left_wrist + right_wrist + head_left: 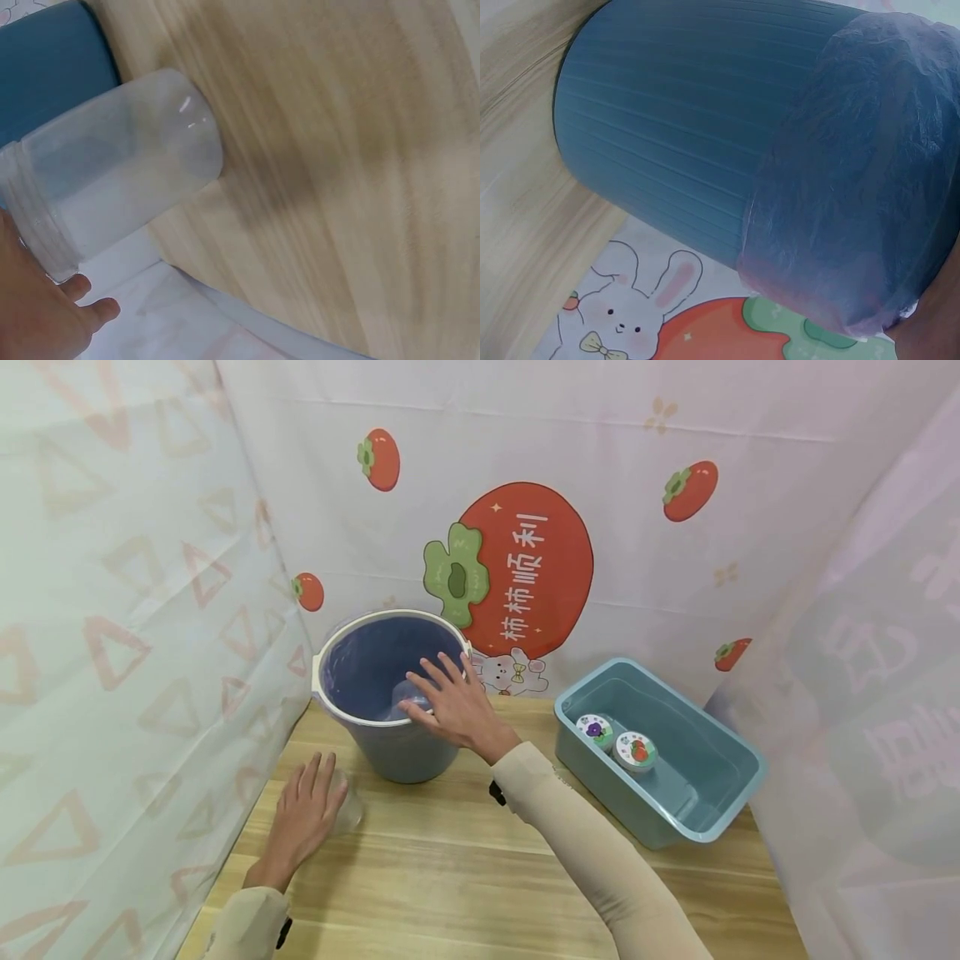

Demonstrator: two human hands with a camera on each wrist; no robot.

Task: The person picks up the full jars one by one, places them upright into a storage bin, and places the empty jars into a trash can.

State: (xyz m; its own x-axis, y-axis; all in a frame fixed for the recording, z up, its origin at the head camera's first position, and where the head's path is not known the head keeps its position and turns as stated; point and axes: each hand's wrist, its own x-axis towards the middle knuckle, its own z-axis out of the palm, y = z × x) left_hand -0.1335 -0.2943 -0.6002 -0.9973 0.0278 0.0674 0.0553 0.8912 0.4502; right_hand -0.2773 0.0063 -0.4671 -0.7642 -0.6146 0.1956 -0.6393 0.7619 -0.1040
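Observation:
My left hand (306, 810) is at the top of a clear plastic jar (124, 165) that stands upright on the table, its fingers fairly straight by the threaded mouth. Whether they press on the jar I cannot tell. To the right stands a blue-grey trash bin (408, 756) with a pale rim and a clear bag liner (855, 172) folded over its outside. Over the bin's right edge, my right hand (459, 706) is spread, palm down. Below its fingers, a clear rounded object (403, 695) shows inside the bin, partly hidden by the hand.
At the right sits a blue-green rectangular tub (731, 806). Two round containers with white printed lids, one with a purple flower (595, 728) and one with red fruit (634, 750), lie in it. White printed cloth (637, 568) encloses the wooden table (450, 877).

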